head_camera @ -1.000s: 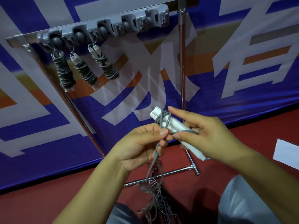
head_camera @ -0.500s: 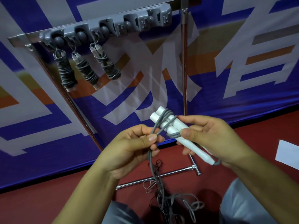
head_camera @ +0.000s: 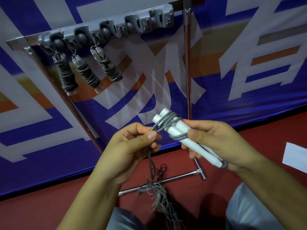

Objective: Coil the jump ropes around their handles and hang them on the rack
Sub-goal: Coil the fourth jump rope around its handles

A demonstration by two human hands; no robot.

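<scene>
My right hand (head_camera: 214, 140) grips two white jump-rope handles (head_camera: 178, 128) held side by side, tips pointing up-left. A few turns of grey rope (head_camera: 168, 121) circle the handles near their top and under my right thumb. My left hand (head_camera: 131, 146) pinches the doubled grey rope between thumb and fingers just left of the handles. The loose rope (head_camera: 152, 166) drops from that hand to a tangled pile (head_camera: 159, 193) on the floor. Above, the grey rack (head_camera: 132, 24) carries three coiled jump ropes (head_camera: 86, 72) on its left hooks.
The rack stands on a chrome frame with an upright pole (head_camera: 187, 72) and a floor crossbar (head_camera: 166, 181). A blue, white and orange banner (head_camera: 249, 63) hangs behind it. A white sheet (head_camera: 295, 156) lies on the red floor at right. My knees show at the bottom.
More turns of grey rope lie around the white handles than a second ago. My left hand has carried the rope around them while the right hand kept hold; the view shifted slightly.
</scene>
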